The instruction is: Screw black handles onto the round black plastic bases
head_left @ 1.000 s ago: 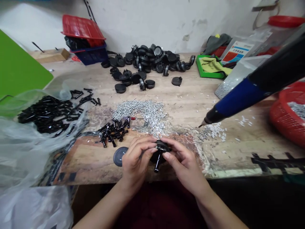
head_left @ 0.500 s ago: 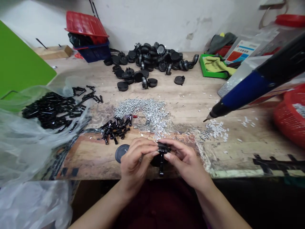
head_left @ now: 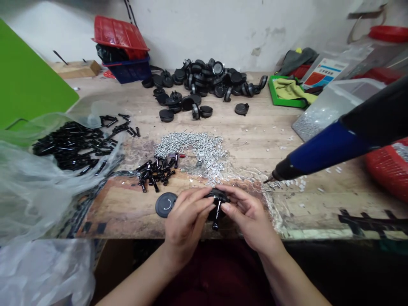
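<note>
Screwdriver point(head_left: 325, 146) hangs lower than before (untouched). Left hand point(head_left: 186, 216), fingers flatter, and right hand point(head_left: 251, 214) pinch opposite sides of black disc point(head_left: 219, 194), lever point(head_left: 217, 216) protruding, near surface point(head_left: 127, 212) front edge; handling apparently unfinished.

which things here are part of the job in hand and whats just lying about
Likely part of the job:
held black round part with black stem
pile of similar stems
silver screws
pile of black round parts
blue-and-black driver

Seemingly just lying about:
yellowish cloth
green tray
wooden block
</note>
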`<state>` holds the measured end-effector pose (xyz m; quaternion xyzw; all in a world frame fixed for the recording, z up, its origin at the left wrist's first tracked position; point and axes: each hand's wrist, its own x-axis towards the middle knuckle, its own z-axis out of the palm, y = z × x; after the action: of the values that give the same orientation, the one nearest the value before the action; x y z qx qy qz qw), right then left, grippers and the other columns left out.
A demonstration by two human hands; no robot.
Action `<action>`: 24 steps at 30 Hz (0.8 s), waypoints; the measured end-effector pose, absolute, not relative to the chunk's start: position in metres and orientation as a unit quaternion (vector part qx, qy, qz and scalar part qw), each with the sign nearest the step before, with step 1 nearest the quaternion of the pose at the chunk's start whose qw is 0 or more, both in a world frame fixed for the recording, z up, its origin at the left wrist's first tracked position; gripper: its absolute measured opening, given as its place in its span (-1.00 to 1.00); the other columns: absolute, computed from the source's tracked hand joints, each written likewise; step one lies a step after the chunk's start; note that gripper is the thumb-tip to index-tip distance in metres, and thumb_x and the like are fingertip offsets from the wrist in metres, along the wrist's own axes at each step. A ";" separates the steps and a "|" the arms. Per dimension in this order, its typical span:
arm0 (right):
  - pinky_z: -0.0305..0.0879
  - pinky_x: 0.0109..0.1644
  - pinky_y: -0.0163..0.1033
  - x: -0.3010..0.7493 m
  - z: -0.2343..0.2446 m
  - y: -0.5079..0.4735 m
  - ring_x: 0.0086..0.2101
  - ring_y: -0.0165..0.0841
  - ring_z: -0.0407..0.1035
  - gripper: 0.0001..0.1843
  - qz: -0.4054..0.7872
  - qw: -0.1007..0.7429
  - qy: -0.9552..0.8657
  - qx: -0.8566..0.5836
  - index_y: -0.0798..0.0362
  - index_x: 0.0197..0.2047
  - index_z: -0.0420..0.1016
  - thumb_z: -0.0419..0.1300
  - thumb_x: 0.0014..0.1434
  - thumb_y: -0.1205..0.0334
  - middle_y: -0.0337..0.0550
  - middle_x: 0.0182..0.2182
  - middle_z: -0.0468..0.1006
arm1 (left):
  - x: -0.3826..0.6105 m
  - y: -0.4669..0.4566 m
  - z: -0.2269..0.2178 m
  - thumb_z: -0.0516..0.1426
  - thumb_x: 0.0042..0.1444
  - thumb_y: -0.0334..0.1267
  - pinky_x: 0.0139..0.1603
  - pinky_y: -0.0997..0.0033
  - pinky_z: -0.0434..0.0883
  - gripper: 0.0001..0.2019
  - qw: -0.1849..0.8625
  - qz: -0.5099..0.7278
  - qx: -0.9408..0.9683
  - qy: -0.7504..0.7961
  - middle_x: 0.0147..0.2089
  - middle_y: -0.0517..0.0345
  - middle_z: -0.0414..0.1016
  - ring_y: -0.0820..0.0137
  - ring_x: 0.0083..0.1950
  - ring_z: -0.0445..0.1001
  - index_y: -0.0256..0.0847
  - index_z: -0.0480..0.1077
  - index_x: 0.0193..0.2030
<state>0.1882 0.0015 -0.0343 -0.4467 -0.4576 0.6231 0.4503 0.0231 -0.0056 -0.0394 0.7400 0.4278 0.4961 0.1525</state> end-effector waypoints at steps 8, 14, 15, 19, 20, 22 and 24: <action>0.38 0.01 -0.17 0.184 -0.030 0.004 -0.12 -0.33 0.45 -0.66 0.625 0.434 -0.469 -0.448 -0.11 -0.01 0.46 0.22 0.10 0.28 -0.19 -0.20 0.57 | 0.019 -0.008 -0.039 0.13 0.09 -0.55 0.03 0.16 0.42 -0.65 0.130 0.469 0.757 0.436 0.01 -0.01 0.52 0.29 0.04 0.44 -0.13 0.35 -0.01; 0.39 0.02 -0.14 0.181 -0.029 0.005 -0.14 -0.31 0.47 -0.66 0.614 0.412 -0.491 -0.461 -0.07 -0.03 0.47 0.20 0.10 0.28 -0.15 -0.12 0.57 | 0.010 -0.012 -0.039 0.12 0.09 -0.56 0.16 0.03 0.30 -0.62 0.066 0.413 0.812 0.406 0.03 -0.02 0.52 0.24 0.09 0.40 -0.17 0.36 0.04; 0.39 0.03 -0.13 0.180 -0.030 0.005 -0.12 -0.31 0.46 -0.66 0.616 0.413 -0.489 -0.459 -0.07 -0.02 0.47 0.20 0.10 0.28 -0.15 -0.11 0.57 | 0.010 -0.012 -0.038 0.12 0.09 -0.56 0.15 0.06 0.31 -0.64 0.079 0.415 0.807 0.412 0.02 -0.01 0.53 0.25 0.07 0.41 -0.17 0.37 0.02; 0.39 0.03 -0.12 0.178 -0.034 0.005 -0.07 -0.31 0.45 -0.67 0.630 0.428 -0.477 -0.438 -0.12 -0.04 0.48 0.22 0.08 0.27 -0.19 -0.13 0.58 | 0.009 -0.006 -0.029 0.13 0.12 -0.49 0.01 0.23 0.41 -0.77 0.178 0.446 0.750 0.455 -0.09 0.05 0.55 0.33 -0.02 0.46 -0.15 0.39 -0.12; 0.40 0.03 -0.12 0.178 -0.034 0.005 -0.07 -0.31 0.45 -0.67 0.631 0.432 -0.477 -0.434 -0.13 -0.05 0.48 0.22 0.08 0.27 -0.20 -0.13 0.59 | 0.009 -0.004 -0.027 0.14 0.12 -0.48 -0.01 0.25 0.42 -0.80 0.189 0.447 0.745 0.458 -0.11 0.05 0.55 0.33 -0.03 0.46 -0.15 0.40 -0.14; 0.40 0.02 -0.12 0.177 -0.035 0.006 -0.09 -0.32 0.46 -0.68 0.630 0.435 -0.479 -0.430 -0.13 -0.06 0.49 0.23 0.08 0.28 -0.20 -0.12 0.59 | 0.007 0.000 -0.023 0.15 0.11 -0.47 -0.01 0.26 0.41 -0.83 0.191 0.437 0.753 0.454 -0.14 0.06 0.54 0.34 -0.05 0.46 -0.17 0.39 -0.17; 0.40 0.03 -0.12 0.178 -0.035 0.006 -0.09 -0.32 0.47 -0.68 0.628 0.432 -0.485 -0.428 -0.12 -0.07 0.50 0.22 0.07 0.29 -0.20 -0.10 0.58 | 0.004 0.004 -0.020 0.15 0.11 -0.47 -0.01 0.29 0.40 -0.85 0.191 0.416 0.775 0.435 -0.14 0.06 0.53 0.35 -0.05 0.45 -0.18 0.38 -0.19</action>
<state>0.1783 0.0058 -0.0345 -0.4285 -0.4852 0.6280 0.4320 0.0039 0.0038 -0.0202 0.7751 0.4355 0.4164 0.1905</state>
